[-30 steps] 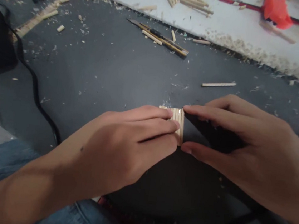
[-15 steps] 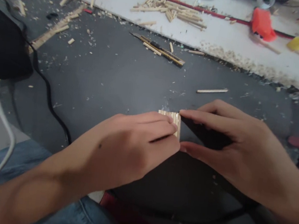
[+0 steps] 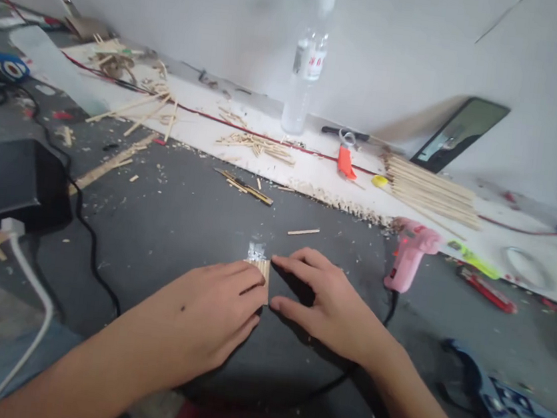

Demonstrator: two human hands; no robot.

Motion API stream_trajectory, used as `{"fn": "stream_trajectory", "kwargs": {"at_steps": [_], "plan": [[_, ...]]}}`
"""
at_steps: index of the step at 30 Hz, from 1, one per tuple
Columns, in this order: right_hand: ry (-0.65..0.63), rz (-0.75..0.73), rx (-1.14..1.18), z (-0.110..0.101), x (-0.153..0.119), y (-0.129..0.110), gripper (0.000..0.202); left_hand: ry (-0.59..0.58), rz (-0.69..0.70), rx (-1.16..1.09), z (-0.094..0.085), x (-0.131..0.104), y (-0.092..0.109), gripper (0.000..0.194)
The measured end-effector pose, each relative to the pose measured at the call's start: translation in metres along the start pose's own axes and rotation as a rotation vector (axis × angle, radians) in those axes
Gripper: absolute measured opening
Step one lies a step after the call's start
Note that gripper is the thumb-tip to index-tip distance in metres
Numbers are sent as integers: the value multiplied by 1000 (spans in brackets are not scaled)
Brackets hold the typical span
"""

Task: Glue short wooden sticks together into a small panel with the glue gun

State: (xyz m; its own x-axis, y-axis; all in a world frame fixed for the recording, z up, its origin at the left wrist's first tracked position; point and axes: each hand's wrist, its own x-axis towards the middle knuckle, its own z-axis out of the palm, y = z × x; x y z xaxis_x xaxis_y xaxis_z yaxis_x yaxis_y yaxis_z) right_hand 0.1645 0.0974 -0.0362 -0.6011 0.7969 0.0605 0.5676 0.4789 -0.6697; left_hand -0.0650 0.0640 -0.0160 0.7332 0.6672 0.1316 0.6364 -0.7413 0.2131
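A small panel of wooden sticks [image 3: 264, 276], laid side by side, rests on the dark table just in front of me. My left hand [image 3: 216, 313] lies over most of it, its curled fingers holding the panel, so only the right and far edges show. My right hand [image 3: 321, 298] is just off the panel's right edge, thumb and index finger apart with nothing between them. Shiny residue [image 3: 256, 251] marks the table beyond the panel. A loose stick [image 3: 303, 231] lies past my right hand, and a craft knife [image 3: 245, 187] sits farther back.
At the right stand a pink glue gun [image 3: 411, 254], a red cutter [image 3: 488, 290] and a blue-handled tool [image 3: 492, 401]. A water bottle [image 3: 303, 81] and stick bundle [image 3: 434, 192] are by the wall. A black power adapter [image 3: 24, 183] with cables is left.
The view has lifted, bringing the wall, bottle and glue gun into sight. My right fingertips have come slightly away from the panel's edge; my left hand stays on it.
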Motion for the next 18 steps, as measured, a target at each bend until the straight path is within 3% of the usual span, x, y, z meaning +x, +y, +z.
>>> {"fn": "stream_trajectory", "kwargs": {"at_steps": [3, 5, 8, 10, 12, 14, 15, 16, 18], "plan": [[95, -31, -58, -3, -1, 1, 22, 254, 4, 63, -20, 11, 4, 23], [176, -29, -118, -5, -2, 1, 25, 428, -60, 42, -32, 19, 7, 29], [326, -32, -231, -11, -10, 1, 40, 597, -193, -7, -43, 29, 11, 32], [520, 0, -297, -17, -19, 2, 49, 693, -252, 2, -45, 35, 13, 32], [869, 90, -350, -26, -29, 6, 49, 748, -281, -26, -42, 40, 15, 31], [1233, 229, -360, -34, -35, 14, 38, 764, -288, -77, -37, 44, 16, 28], [1354, 306, -342, -37, -37, 19, 30, 762, -287, -90, -34, 45, 16, 26], [1410, 386, -308, -38, -37, 25, 24, 748, -287, -94, -32, 46, 15, 22], [1350, 537, -217, -39, -34, 37, 32, 722, -290, -101, -30, 48, 12, 13]]}}
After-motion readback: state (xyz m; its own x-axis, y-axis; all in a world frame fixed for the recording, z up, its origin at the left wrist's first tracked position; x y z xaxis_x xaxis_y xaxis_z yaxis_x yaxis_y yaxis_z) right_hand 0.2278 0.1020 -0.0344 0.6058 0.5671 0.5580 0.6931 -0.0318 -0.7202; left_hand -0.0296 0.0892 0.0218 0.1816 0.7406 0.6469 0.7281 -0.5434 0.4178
